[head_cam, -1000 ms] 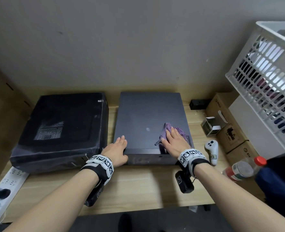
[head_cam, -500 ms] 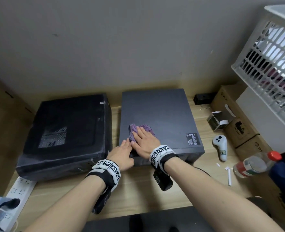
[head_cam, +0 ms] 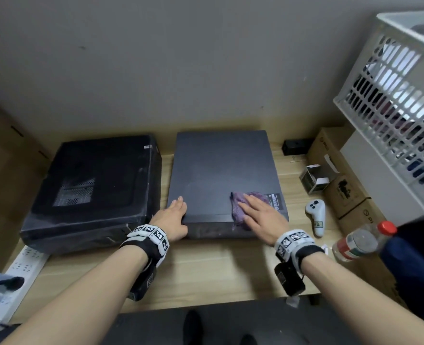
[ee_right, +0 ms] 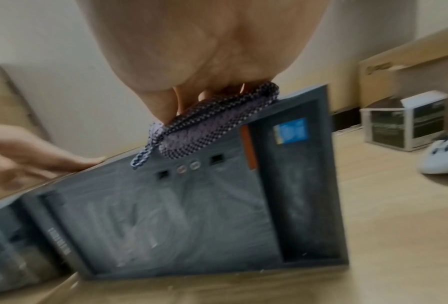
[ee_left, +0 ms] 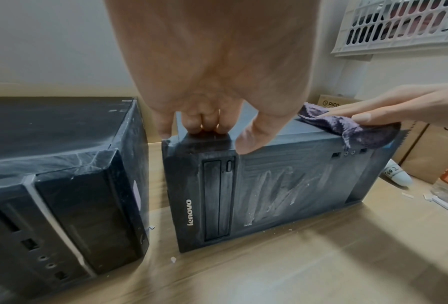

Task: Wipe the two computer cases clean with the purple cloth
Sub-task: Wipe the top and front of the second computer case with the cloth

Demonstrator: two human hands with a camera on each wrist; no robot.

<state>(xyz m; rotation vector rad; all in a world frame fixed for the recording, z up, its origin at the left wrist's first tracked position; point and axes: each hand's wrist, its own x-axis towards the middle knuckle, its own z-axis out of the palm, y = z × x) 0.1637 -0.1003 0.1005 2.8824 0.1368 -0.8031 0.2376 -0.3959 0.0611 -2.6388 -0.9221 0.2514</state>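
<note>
purple cloth (head_cam: 240, 207) at case (head_cam: 220, 170) front edge, under right hand (head_cam: 260, 215)

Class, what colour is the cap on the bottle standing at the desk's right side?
Red. The bottle cap shows best in the head view.

Both forearms reach forward; left hand (head_cam: 172, 218) lies flat with straight fingers, right hand (head_cam: 260, 215) spread flat, palm down.
</note>
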